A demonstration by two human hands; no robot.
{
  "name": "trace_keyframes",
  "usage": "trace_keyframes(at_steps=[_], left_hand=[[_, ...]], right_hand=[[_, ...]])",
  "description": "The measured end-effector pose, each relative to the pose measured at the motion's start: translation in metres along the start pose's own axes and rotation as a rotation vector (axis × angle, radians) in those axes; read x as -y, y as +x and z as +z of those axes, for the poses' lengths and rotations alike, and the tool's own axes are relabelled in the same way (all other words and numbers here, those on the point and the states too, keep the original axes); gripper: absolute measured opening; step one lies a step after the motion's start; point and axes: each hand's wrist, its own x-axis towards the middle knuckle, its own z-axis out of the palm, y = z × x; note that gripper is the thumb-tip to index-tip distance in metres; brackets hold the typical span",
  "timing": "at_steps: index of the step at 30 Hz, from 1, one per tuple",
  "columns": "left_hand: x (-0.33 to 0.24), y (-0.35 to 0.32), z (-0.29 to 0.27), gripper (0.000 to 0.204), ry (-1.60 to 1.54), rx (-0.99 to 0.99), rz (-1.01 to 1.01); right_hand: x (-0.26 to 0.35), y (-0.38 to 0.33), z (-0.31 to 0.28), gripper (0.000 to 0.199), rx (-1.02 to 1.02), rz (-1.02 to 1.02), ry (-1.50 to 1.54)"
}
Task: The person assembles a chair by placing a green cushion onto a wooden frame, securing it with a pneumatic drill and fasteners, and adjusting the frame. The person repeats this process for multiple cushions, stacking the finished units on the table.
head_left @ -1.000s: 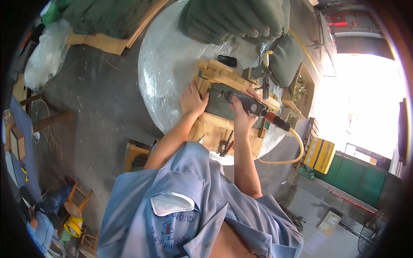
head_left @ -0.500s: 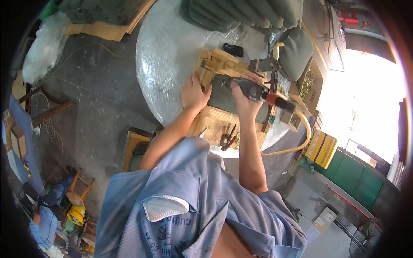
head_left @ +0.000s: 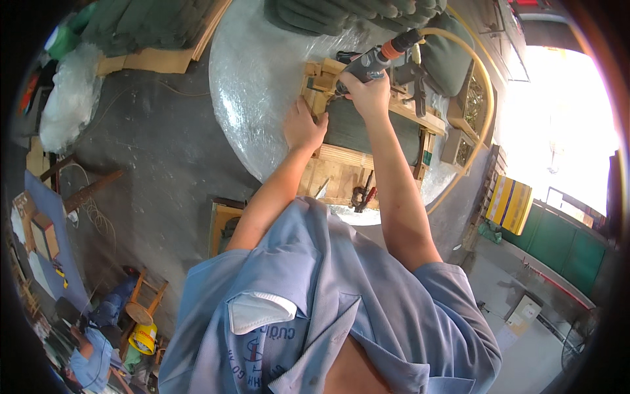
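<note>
My right hand (head_left: 369, 94) is closed round a dark air drill (head_left: 362, 69) with an orange collar. A yellow hose (head_left: 484, 72) runs from its back end. The drill's front end is over the upper left of a wooden jig (head_left: 346, 153), partly hidden by my hand. My left hand (head_left: 305, 126) grips the jig's left end, thumb and fingers on either side of a wooden block (head_left: 319, 104). A dark green padded panel (head_left: 354, 125) lies within the jig, between my hands. Close to my right forearm, dark pliers-like tools (head_left: 361, 196) lie on the jig's near board.
The round table (head_left: 230, 85) is wrapped in clear plastic film. Dark green cushions (head_left: 341, 14) are stacked at its far side, and one cushion (head_left: 446, 62) sits at the right. Wooden boxes (head_left: 467, 105) hold small metal pieces. A person (head_left: 95, 354) sits at lower left.
My right hand has carried the drill up and left, with its hose end now pointing up and right. My left hand stays on the jig. The view has shifted slightly.
</note>
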Motion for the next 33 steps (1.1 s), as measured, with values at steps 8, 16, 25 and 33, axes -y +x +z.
trace_keyframes(at_steps=[8, 16, 25, 33], left_hand=[[0.006, 0.006, -0.004, 0.084, -0.091, 0.073, -0.056], [0.006, 0.005, 0.000, 0.083, -0.146, 0.107, -0.052], [-0.024, -0.015, 0.021, 0.080, 0.383, -0.050, -0.057], [-0.034, -0.011, 0.012, 0.078, 0.391, -0.040, -0.088]], right_hand=[[-0.022, -0.082, -0.051, 0.054, -0.203, 0.138, 0.539], [-0.166, -0.243, -0.181, 0.043, -0.821, 0.473, 1.153], [-0.261, -0.304, -0.252, 0.064, -1.130, 0.570, 1.999], [-0.341, -0.184, -0.301, 0.078, -1.173, 0.618, 2.338]])
